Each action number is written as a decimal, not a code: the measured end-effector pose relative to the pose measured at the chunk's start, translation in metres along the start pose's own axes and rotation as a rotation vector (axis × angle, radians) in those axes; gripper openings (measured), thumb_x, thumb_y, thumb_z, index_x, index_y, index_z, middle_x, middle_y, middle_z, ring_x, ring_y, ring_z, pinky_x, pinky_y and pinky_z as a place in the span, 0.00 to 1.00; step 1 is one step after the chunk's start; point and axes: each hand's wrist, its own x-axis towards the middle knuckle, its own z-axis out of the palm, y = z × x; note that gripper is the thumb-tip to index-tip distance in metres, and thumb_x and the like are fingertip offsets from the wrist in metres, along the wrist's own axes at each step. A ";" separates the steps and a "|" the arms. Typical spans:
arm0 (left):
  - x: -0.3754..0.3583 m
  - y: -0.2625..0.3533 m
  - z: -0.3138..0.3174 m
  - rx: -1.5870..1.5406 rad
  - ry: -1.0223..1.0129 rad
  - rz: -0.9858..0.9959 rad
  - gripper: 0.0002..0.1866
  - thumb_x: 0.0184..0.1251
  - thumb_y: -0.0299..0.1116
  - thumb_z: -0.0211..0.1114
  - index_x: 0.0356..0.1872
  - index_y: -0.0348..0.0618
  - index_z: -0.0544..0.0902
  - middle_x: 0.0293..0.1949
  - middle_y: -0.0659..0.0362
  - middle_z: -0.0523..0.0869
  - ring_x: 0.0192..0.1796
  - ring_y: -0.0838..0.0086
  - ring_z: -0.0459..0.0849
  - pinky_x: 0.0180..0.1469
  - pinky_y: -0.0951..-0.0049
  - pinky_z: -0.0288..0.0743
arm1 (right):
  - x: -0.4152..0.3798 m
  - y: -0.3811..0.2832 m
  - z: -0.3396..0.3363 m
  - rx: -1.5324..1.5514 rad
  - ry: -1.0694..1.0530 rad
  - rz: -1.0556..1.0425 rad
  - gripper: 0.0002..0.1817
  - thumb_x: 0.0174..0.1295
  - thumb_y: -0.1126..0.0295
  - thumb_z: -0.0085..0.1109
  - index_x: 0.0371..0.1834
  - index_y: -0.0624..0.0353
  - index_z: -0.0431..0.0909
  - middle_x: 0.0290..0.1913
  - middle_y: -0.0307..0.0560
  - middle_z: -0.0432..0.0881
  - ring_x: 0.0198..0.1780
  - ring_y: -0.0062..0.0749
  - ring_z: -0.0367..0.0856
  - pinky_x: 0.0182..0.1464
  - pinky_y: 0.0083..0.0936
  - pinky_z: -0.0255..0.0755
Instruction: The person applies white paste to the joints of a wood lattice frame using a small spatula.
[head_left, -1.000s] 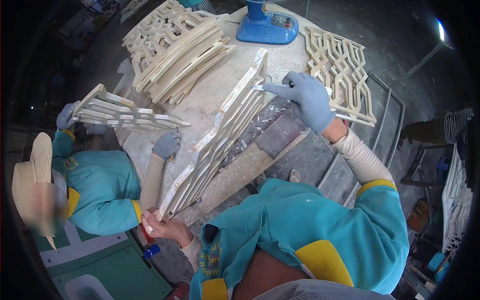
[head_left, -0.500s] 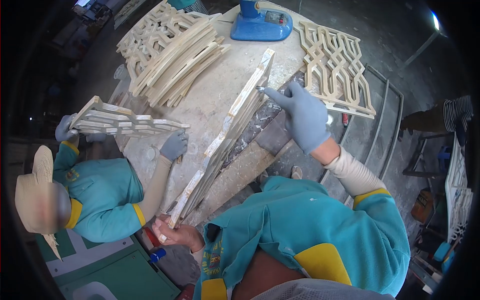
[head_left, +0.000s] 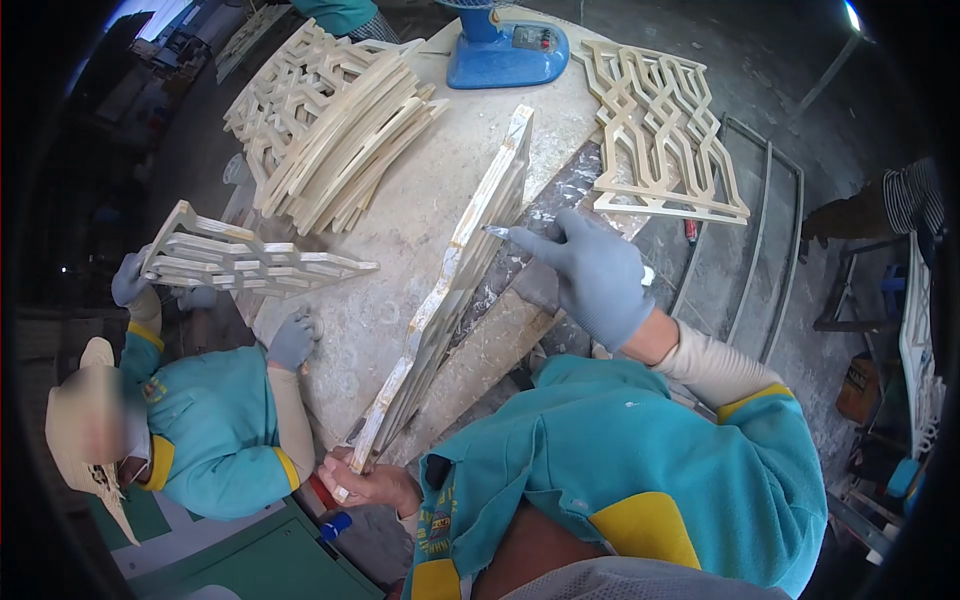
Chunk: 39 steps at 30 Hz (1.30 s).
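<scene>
My bare left hand point(head_left: 375, 487) grips the near end of a wooden lattice panel point(head_left: 438, 290). The panel stands on edge, slanting away from me across the table, with whitish patches along its upper edge. In my gloved right hand point(head_left: 600, 275) is a slim tool point(head_left: 497, 232) with a pale, pointed tip; most of it is hidden in the fist. Its tip is right beside the panel's upper edge, about midway along. My index finger stretches along the tool toward the tip.
At the left, a co-worker point(head_left: 215, 420) in a straw hat holds another lattice panel point(head_left: 240, 255). Stacked lattice panels point(head_left: 340, 140) lie at the back of the table point(head_left: 400, 190). A blue machine base point(head_left: 510, 55) stands behind, and a single lattice panel point(head_left: 665, 135) lies at the right.
My right hand and the tool have moved nearer to me along the panel's edge. The co-worker's near hand has left their panel and dropped toward the table. The view has shifted slightly.
</scene>
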 end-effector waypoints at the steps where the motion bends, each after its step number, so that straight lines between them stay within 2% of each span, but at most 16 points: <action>1: 0.000 0.002 -0.001 -0.157 -0.031 -0.209 0.13 0.69 0.37 0.56 0.29 0.38 0.73 0.24 0.62 0.69 0.27 0.77 0.67 0.29 0.78 0.56 | 0.005 0.005 -0.001 -0.002 0.002 0.001 0.30 0.55 0.78 0.57 0.59 0.29 0.81 0.30 0.44 0.69 0.27 0.39 0.73 0.27 0.34 0.69; 7: -0.005 -0.017 -0.004 0.107 0.074 0.001 0.13 0.69 0.37 0.57 0.30 0.37 0.74 0.22 0.62 0.69 0.25 0.77 0.66 0.27 0.78 0.55 | 0.015 0.012 0.003 -0.100 0.020 0.096 0.27 0.57 0.74 0.59 0.58 0.31 0.82 0.30 0.44 0.70 0.26 0.38 0.74 0.29 0.33 0.72; 11: -0.006 -0.027 -0.016 0.147 0.033 0.026 0.13 0.69 0.38 0.57 0.31 0.37 0.75 0.22 0.61 0.70 0.25 0.78 0.66 0.27 0.78 0.56 | 0.005 0.026 0.013 0.245 -0.003 -0.012 0.23 0.59 0.75 0.58 0.57 0.39 0.83 0.29 0.44 0.78 0.27 0.32 0.79 0.27 0.24 0.72; 13: -0.005 -0.063 -0.048 0.467 -0.205 0.467 0.15 0.70 0.21 0.56 0.56 0.38 0.69 0.47 0.51 0.71 0.32 0.68 0.74 0.32 0.70 0.69 | 0.016 0.044 0.015 0.464 0.051 0.004 0.21 0.61 0.75 0.58 0.56 0.45 0.84 0.27 0.44 0.80 0.27 0.28 0.80 0.26 0.20 0.72; 14: -0.003 -0.074 -0.060 0.562 -0.280 0.621 0.23 0.70 0.15 0.56 0.64 0.39 0.67 0.56 0.48 0.71 0.35 0.65 0.76 0.33 0.68 0.73 | 0.023 0.047 0.007 0.749 -0.173 0.321 0.18 0.63 0.75 0.57 0.56 0.52 0.83 0.25 0.43 0.81 0.25 0.25 0.80 0.26 0.20 0.72; 15: 0.001 -0.075 -0.065 0.490 -0.363 0.496 0.23 0.70 0.15 0.56 0.64 0.39 0.68 0.54 0.47 0.72 0.35 0.64 0.76 0.33 0.68 0.72 | 0.026 0.048 0.001 1.023 -0.401 0.644 0.17 0.64 0.75 0.56 0.56 0.59 0.82 0.24 0.43 0.82 0.23 0.22 0.80 0.26 0.19 0.72; 17: 0.000 -0.077 -0.062 0.411 -0.435 0.372 0.22 0.70 0.15 0.56 0.64 0.39 0.68 0.52 0.47 0.74 0.35 0.64 0.76 0.32 0.68 0.71 | 0.018 0.042 -0.006 1.110 -0.418 0.752 0.17 0.62 0.76 0.55 0.54 0.61 0.83 0.22 0.46 0.80 0.23 0.24 0.80 0.28 0.23 0.74; 19: -0.007 -0.065 -0.047 0.511 -0.282 0.526 0.22 0.70 0.15 0.55 0.63 0.39 0.68 0.48 0.47 0.76 0.35 0.62 0.76 0.31 0.68 0.69 | 0.008 0.043 -0.006 1.193 -0.444 0.868 0.16 0.60 0.77 0.54 0.51 0.64 0.83 0.20 0.48 0.78 0.23 0.25 0.80 0.31 0.27 0.75; 21: -0.008 -0.066 -0.048 0.571 -0.234 0.581 0.22 0.70 0.15 0.55 0.63 0.39 0.68 0.46 0.48 0.76 0.35 0.62 0.76 0.31 0.68 0.68 | -0.001 0.049 0.000 0.738 -0.149 0.455 0.19 0.58 0.77 0.57 0.54 0.54 0.84 0.24 0.47 0.79 0.25 0.29 0.81 0.31 0.26 0.75; 22: -0.005 -0.072 -0.055 0.585 -0.242 0.587 0.22 0.70 0.15 0.56 0.63 0.40 0.68 0.46 0.48 0.76 0.35 0.62 0.76 0.32 0.68 0.68 | 0.001 0.050 -0.001 0.738 -0.149 0.459 0.19 0.58 0.77 0.57 0.54 0.54 0.84 0.24 0.47 0.79 0.25 0.29 0.81 0.31 0.26 0.75; 24: 0.000 -0.081 -0.065 0.536 -0.317 0.555 0.22 0.70 0.16 0.57 0.64 0.40 0.67 0.48 0.48 0.75 0.35 0.63 0.76 0.33 0.68 0.70 | 0.010 0.045 -0.007 0.102 0.093 0.104 0.25 0.61 0.74 0.59 0.62 0.40 0.80 0.25 0.41 0.73 0.24 0.31 0.76 0.26 0.26 0.70; 26: 0.000 -0.083 -0.065 0.472 -0.386 0.521 0.23 0.70 0.16 0.58 0.64 0.40 0.67 0.49 0.49 0.75 0.35 0.64 0.76 0.34 0.67 0.71 | 0.012 0.032 0.001 0.013 0.069 0.092 0.27 0.59 0.75 0.59 0.62 0.34 0.80 0.27 0.43 0.71 0.26 0.35 0.75 0.27 0.29 0.70; 28: -0.005 -0.045 -0.033 0.579 -0.178 0.738 0.24 0.69 0.16 0.59 0.64 0.41 0.66 0.44 0.52 0.75 0.33 0.67 0.73 0.32 0.67 0.67 | 0.007 0.019 0.003 -0.074 0.047 0.076 0.30 0.56 0.76 0.58 0.61 0.28 0.79 0.29 0.44 0.69 0.28 0.38 0.75 0.28 0.31 0.71; 32: -0.011 -0.032 -0.021 0.275 -0.119 0.402 0.05 0.72 0.24 0.57 0.46 0.37 0.73 0.28 0.58 0.71 0.28 0.71 0.68 0.28 0.70 0.59 | 0.005 0.011 -0.014 0.022 -0.027 0.036 0.32 0.54 0.78 0.57 0.61 0.29 0.80 0.30 0.43 0.71 0.27 0.37 0.76 0.28 0.33 0.71; 34: -0.012 -0.023 -0.015 -0.016 -0.048 0.060 0.15 0.74 0.35 0.53 0.25 0.40 0.67 0.21 0.63 0.62 0.25 0.76 0.62 0.27 0.72 0.53 | 0.011 0.022 -0.014 0.014 -0.035 0.089 0.33 0.53 0.79 0.56 0.61 0.29 0.80 0.31 0.43 0.72 0.27 0.38 0.76 0.28 0.33 0.72; 39: -0.012 0.022 0.008 -0.019 -0.004 -0.094 0.22 0.73 0.40 0.51 0.18 0.44 0.59 0.19 0.65 0.58 0.23 0.78 0.60 0.27 0.72 0.52 | 0.004 0.010 -0.009 -0.013 -0.040 0.056 0.32 0.53 0.79 0.56 0.58 0.30 0.82 0.30 0.44 0.72 0.27 0.39 0.77 0.29 0.35 0.72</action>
